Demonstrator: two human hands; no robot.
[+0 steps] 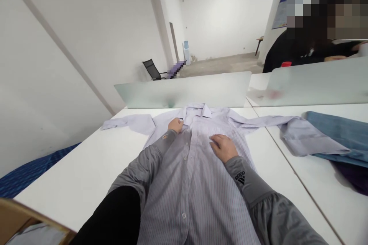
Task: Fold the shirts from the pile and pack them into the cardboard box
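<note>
A striped, light purple dress shirt [207,183] lies front up on the white table, its sleeves spread out to both sides and its collar at the far end. The front is unbuttoned near the top, and buttons show down the placket. At the left collar point, my left hand [176,125] is closed with its fingers pinching the shirt's edge. My right hand [224,148] rests on the right chest of the shirt, fingers apart and holding nothing.
Folded blue jeans [339,134] lie under the right sleeve's cuff, with a dark cloth [352,176] below them. Frosted dividers [189,90] edge the table's far side. A person in black [296,51] sits beyond. An open cardboard box [31,222] stands at the lower left.
</note>
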